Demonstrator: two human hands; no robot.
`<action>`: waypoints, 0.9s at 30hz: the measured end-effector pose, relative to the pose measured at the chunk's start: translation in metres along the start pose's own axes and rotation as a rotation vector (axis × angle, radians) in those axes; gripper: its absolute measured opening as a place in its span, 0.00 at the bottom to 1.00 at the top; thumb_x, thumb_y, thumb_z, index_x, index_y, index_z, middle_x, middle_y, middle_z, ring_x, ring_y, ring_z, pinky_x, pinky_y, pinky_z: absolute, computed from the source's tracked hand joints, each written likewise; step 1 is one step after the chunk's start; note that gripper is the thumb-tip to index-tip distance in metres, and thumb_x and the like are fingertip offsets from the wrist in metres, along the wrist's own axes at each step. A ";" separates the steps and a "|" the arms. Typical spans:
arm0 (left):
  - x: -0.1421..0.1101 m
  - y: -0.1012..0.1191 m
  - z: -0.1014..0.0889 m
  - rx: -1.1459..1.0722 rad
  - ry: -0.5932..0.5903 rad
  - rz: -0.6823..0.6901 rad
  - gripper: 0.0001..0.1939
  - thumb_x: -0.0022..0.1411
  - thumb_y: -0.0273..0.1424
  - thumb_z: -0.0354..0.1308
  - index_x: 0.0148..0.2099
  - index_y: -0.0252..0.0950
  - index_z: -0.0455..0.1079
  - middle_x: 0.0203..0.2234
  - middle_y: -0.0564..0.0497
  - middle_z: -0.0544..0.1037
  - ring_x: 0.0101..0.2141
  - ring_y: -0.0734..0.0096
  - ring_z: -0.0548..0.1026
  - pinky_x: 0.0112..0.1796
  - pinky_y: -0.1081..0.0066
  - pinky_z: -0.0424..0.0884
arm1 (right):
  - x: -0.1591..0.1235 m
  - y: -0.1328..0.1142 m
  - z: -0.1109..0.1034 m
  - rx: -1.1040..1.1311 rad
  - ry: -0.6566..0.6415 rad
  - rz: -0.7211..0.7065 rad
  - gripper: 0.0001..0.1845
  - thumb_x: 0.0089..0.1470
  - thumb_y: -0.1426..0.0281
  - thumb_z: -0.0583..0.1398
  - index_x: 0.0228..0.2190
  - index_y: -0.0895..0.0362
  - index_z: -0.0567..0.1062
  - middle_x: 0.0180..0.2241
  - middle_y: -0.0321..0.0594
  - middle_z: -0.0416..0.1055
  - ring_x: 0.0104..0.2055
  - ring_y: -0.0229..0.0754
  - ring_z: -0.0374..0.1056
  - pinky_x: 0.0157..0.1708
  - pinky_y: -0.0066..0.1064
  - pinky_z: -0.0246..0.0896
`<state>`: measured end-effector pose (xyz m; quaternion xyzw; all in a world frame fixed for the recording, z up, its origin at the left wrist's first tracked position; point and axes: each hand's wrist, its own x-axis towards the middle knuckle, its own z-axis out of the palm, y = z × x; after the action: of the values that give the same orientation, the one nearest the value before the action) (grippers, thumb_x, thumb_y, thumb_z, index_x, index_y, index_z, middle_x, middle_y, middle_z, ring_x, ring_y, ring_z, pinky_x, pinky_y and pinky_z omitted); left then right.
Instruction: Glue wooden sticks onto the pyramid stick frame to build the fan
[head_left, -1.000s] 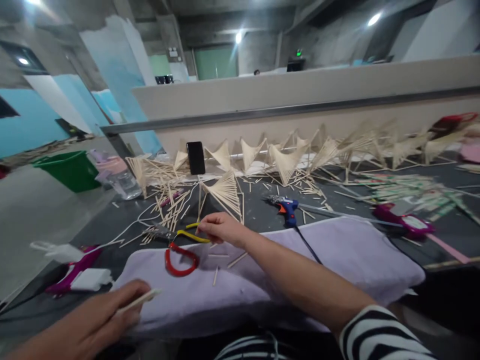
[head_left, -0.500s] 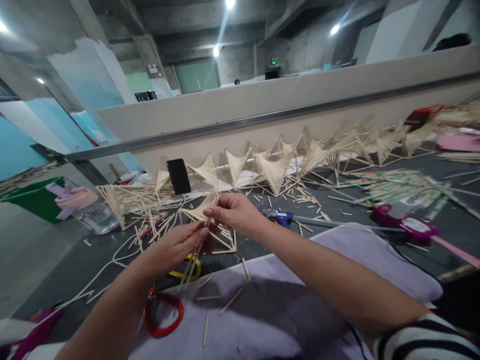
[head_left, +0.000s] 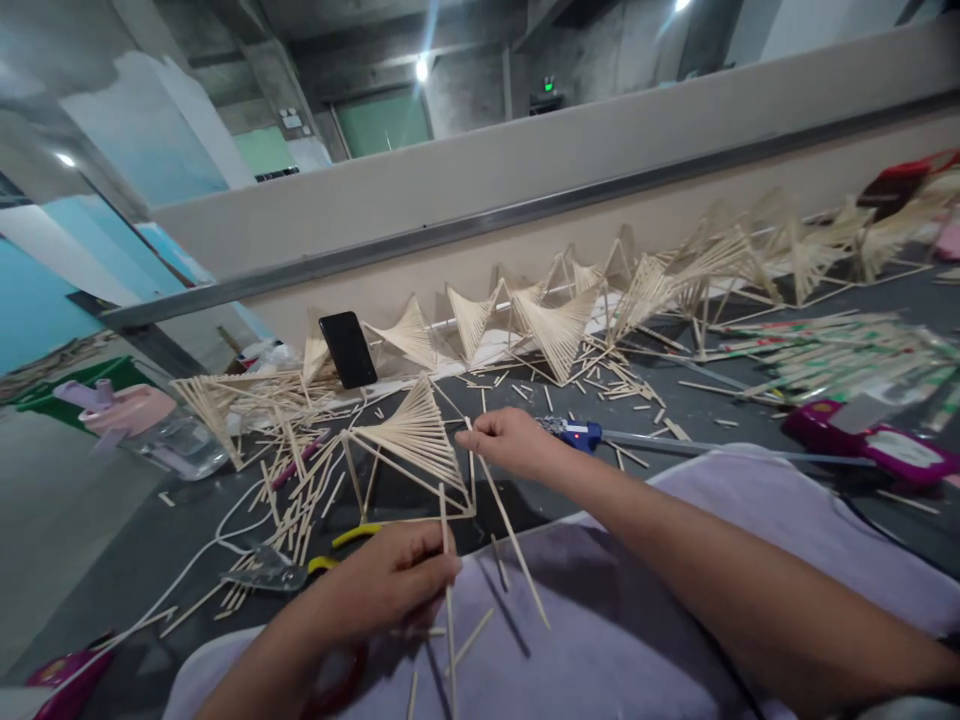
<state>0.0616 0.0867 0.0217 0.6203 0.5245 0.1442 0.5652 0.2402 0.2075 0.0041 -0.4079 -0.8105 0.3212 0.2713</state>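
My left hand point(head_left: 394, 585) grips a thin bamboo stick point(head_left: 448, 600) that stands nearly upright over the lilac cushion point(head_left: 645, 600). My right hand point(head_left: 512, 442) pinches the top end of a second long stick point(head_left: 510, 530), which slants down to the right over the cushion. Just behind both hands stands a fan-shaped stick frame point(head_left: 409, 450) on the dark table point(head_left: 187, 530). Yellow-handled pliers point(head_left: 300, 565) lie left of my left hand. A red handle shows under my left wrist.
A blue glue gun point(head_left: 574, 434) lies right of my right hand. A black phone point(head_left: 347, 349) leans at the back among several finished stick frames point(head_left: 555, 325). Loose sticks litter the table; a pink-lidded bottle point(head_left: 142, 430) and white cable point(head_left: 225, 520) sit left, a magenta tool point(head_left: 870, 440) right.
My hands have drawn apart: the left dropped toward the cushion with one stick, the right stayed forward holding another. The fan-shaped frame now stands clear of both hands.
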 end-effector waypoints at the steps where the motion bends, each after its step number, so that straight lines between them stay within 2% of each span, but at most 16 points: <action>1: -0.002 -0.001 -0.002 -0.093 -0.066 -0.012 0.15 0.59 0.42 0.51 0.29 0.35 0.59 0.16 0.56 0.67 0.14 0.82 0.61 0.16 0.81 0.54 | 0.002 0.004 0.003 -0.088 0.012 0.002 0.23 0.52 0.57 0.53 0.14 0.58 0.65 0.15 0.32 0.56 0.20 0.32 0.51 0.21 0.26 0.41; 3: -0.004 -0.003 -0.008 -0.290 -0.110 0.028 0.15 0.60 0.42 0.50 0.30 0.35 0.58 0.18 0.54 0.70 0.12 0.82 0.62 0.14 0.81 0.56 | 0.005 0.010 0.009 -0.227 0.003 0.012 0.21 0.54 0.58 0.51 0.18 0.57 0.69 0.19 0.37 0.65 0.23 0.35 0.58 0.23 0.27 0.45; 5: 0.000 -0.006 -0.012 -0.441 -0.070 0.108 0.14 0.60 0.41 0.49 0.31 0.36 0.56 0.22 0.50 0.73 0.12 0.80 0.66 0.13 0.80 0.58 | 0.006 0.014 0.014 -0.327 -0.018 0.053 0.21 0.56 0.58 0.50 0.23 0.57 0.73 0.25 0.44 0.71 0.27 0.40 0.64 0.25 0.29 0.49; 8: 0.011 -0.011 -0.015 -0.532 0.008 0.148 0.12 0.62 0.40 0.47 0.33 0.37 0.54 0.23 0.47 0.76 0.12 0.75 0.69 0.12 0.79 0.61 | 0.004 0.016 0.015 -0.422 -0.011 0.128 0.22 0.56 0.56 0.49 0.31 0.59 0.73 0.30 0.51 0.73 0.31 0.45 0.68 0.29 0.31 0.54; 10: 0.016 -0.013 -0.015 -0.532 0.054 0.156 0.11 0.63 0.39 0.45 0.34 0.38 0.53 0.21 0.48 0.76 0.12 0.73 0.70 0.12 0.79 0.61 | 0.002 0.013 0.009 -0.428 0.029 0.133 0.21 0.57 0.56 0.48 0.36 0.59 0.72 0.31 0.52 0.74 0.32 0.46 0.69 0.30 0.32 0.55; 13: 0.017 -0.013 -0.013 -0.508 0.111 0.172 0.10 0.64 0.39 0.43 0.34 0.38 0.53 0.19 0.51 0.75 0.12 0.72 0.70 0.12 0.79 0.61 | -0.004 0.003 -0.011 -0.396 0.104 0.091 0.17 0.58 0.61 0.49 0.39 0.57 0.70 0.32 0.47 0.74 0.32 0.44 0.69 0.29 0.29 0.53; 17: 0.010 -0.011 -0.011 -0.489 0.128 0.192 0.11 0.64 0.41 0.41 0.35 0.39 0.54 0.16 0.54 0.73 0.10 0.75 0.67 0.10 0.81 0.58 | -0.019 -0.006 -0.049 -0.475 0.163 0.052 0.15 0.57 0.64 0.49 0.36 0.57 0.73 0.29 0.43 0.73 0.30 0.40 0.66 0.27 0.27 0.49; 21: 0.006 -0.005 -0.006 -0.451 0.160 0.226 0.12 0.64 0.42 0.42 0.36 0.38 0.56 0.15 0.57 0.71 0.07 0.83 0.59 0.09 0.85 0.52 | -0.044 0.012 -0.081 -0.664 0.117 0.195 0.18 0.56 0.64 0.49 0.28 0.58 0.75 0.26 0.44 0.72 0.28 0.39 0.64 0.24 0.28 0.46; 24: 0.005 0.000 -0.004 -0.461 0.149 0.258 0.12 0.62 0.42 0.46 0.40 0.39 0.58 0.15 0.58 0.69 0.07 0.85 0.57 0.09 0.85 0.50 | -0.067 0.031 -0.090 -0.706 0.112 0.309 0.18 0.54 0.65 0.50 0.23 0.59 0.74 0.24 0.44 0.71 0.26 0.38 0.62 0.23 0.28 0.44; 27: 0.002 0.003 -0.011 -0.446 0.140 0.335 0.14 0.59 0.38 0.53 0.44 0.40 0.57 0.19 0.57 0.71 0.10 0.82 0.63 0.12 0.83 0.57 | -0.086 0.035 -0.079 -0.570 0.122 0.263 0.18 0.55 0.64 0.50 0.22 0.59 0.73 0.20 0.39 0.69 0.23 0.36 0.59 0.22 0.27 0.44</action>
<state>0.0556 0.0951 0.0270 0.5473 0.4078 0.3898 0.6182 0.3579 0.1751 0.0143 -0.5874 -0.7903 0.0883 0.1504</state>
